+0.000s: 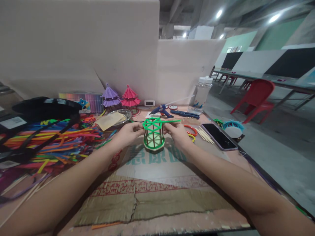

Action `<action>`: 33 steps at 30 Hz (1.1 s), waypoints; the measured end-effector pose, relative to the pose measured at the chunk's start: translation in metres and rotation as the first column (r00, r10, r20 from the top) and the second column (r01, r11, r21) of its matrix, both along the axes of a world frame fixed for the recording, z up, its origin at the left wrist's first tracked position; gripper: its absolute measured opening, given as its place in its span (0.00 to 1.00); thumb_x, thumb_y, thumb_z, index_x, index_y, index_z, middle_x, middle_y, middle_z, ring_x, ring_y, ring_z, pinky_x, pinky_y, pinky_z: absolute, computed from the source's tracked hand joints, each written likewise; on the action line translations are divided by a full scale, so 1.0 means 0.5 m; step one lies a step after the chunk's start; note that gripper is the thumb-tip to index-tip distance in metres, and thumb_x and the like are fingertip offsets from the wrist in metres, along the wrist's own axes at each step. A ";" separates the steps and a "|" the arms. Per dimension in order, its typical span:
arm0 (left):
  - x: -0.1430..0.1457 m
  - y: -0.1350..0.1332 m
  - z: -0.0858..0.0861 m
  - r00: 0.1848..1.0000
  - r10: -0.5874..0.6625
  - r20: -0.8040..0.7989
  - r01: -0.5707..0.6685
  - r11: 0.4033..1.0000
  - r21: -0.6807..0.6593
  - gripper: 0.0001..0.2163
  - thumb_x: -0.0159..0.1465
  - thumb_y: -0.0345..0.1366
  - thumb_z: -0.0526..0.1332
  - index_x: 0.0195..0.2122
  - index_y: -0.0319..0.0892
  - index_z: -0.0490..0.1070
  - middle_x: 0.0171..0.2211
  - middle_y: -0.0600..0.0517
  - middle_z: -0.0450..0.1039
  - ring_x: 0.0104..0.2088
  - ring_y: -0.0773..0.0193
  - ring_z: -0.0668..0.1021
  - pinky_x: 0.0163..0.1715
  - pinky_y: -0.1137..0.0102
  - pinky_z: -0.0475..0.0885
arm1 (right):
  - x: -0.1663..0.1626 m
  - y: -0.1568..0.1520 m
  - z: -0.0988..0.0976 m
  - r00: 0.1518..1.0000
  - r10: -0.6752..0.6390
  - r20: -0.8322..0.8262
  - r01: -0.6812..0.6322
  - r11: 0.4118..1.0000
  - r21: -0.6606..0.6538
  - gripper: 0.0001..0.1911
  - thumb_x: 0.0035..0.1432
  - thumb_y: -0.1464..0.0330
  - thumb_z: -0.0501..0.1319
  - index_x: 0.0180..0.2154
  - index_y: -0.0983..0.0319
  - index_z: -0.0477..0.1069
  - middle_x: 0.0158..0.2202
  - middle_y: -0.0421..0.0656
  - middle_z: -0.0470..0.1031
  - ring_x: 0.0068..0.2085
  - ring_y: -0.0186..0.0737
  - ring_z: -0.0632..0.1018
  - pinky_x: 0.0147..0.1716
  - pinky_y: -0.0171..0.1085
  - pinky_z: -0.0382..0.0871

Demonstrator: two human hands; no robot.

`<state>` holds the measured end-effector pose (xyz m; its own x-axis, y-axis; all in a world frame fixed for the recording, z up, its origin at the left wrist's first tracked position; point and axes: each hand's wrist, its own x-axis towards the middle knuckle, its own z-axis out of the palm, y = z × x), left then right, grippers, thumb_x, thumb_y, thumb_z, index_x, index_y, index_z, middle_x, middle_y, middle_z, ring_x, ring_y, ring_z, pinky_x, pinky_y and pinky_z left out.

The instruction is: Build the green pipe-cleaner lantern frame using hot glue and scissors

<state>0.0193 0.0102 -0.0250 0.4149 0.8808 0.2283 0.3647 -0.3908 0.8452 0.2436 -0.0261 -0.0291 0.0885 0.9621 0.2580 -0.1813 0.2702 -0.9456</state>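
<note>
At nine and three o'clock on the green frame (154, 136), pinched by left hand (128, 133) and right hand (177, 133), hold gently: probably light, stiff, fragile.

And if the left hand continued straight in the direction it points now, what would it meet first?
Most likely the small green-rimmed frame: the fingertips of the left hand seem right at its side, though exact contact is unclear.

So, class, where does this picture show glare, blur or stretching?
In the head view, the ceiling lights glare at upper right; the colourful strips at left smear; the central green frame looks sharper; the red chair appears skewed.
</note>
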 end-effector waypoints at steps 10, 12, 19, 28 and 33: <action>-0.007 -0.015 0.037 0.994 0.112 -0.012 -0.095 0.883 0.460 0.06 0.63 0.38 0.61 0.30 0.43 0.73 0.48 0.45 0.77 0.52 0.53 0.77 0.52 0.59 0.71 | 0.126 0.064 0.056 0.969 -0.246 -0.023 0.247 0.969 0.024 0.12 0.56 0.62 0.62 0.32 0.56 0.58 0.19 0.30 0.66 0.19 0.30 0.66 0.20 0.29 0.61; -0.010 -0.021 0.044 0.988 0.148 -0.043 -0.105 0.851 0.514 0.07 0.64 0.37 0.61 0.32 0.42 0.74 0.47 0.44 0.76 0.51 0.53 0.77 0.52 0.58 0.71 | 0.138 0.052 0.084 0.968 -0.250 0.022 0.247 0.965 0.092 0.11 0.59 0.63 0.61 0.32 0.55 0.59 0.18 0.29 0.65 0.20 0.31 0.66 0.21 0.30 0.61; -0.011 -0.031 0.047 0.980 0.168 -0.110 -0.073 0.811 0.581 0.06 0.66 0.36 0.60 0.34 0.41 0.73 0.48 0.43 0.74 0.51 0.52 0.77 0.50 0.57 0.73 | 0.097 -0.034 0.143 0.738 -0.349 0.578 0.060 0.886 0.459 0.25 0.71 0.56 0.51 0.22 0.59 0.63 0.17 0.36 0.63 0.22 0.33 0.66 0.25 0.35 0.60; 0.003 -0.059 0.055 0.973 0.120 -0.200 0.037 0.767 0.641 0.04 0.68 0.34 0.61 0.35 0.42 0.73 0.50 0.45 0.73 0.50 0.54 0.77 0.50 0.59 0.73 | 0.045 -0.071 0.126 0.618 -0.485 0.619 -0.234 0.638 0.734 0.08 0.67 0.72 0.58 0.41 0.59 0.76 0.36 0.43 0.81 0.37 0.38 0.79 0.39 0.38 0.71; 0.011 -0.074 0.063 0.981 0.063 -0.184 0.069 0.772 0.632 0.04 0.68 0.33 0.60 0.36 0.44 0.72 0.49 0.48 0.74 0.52 0.57 0.76 0.52 0.61 0.72 | 0.038 -0.074 0.121 0.613 -0.401 0.680 -0.222 0.739 0.637 0.06 0.65 0.67 0.62 0.35 0.58 0.77 0.33 0.43 0.80 0.35 0.40 0.78 0.38 0.39 0.70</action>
<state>0.0248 -0.0270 0.0066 0.5091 0.5611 0.6527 0.4840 -0.8137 0.3219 0.2628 -0.0631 0.0314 -0.3551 0.5353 0.7664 0.5453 0.7845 -0.2953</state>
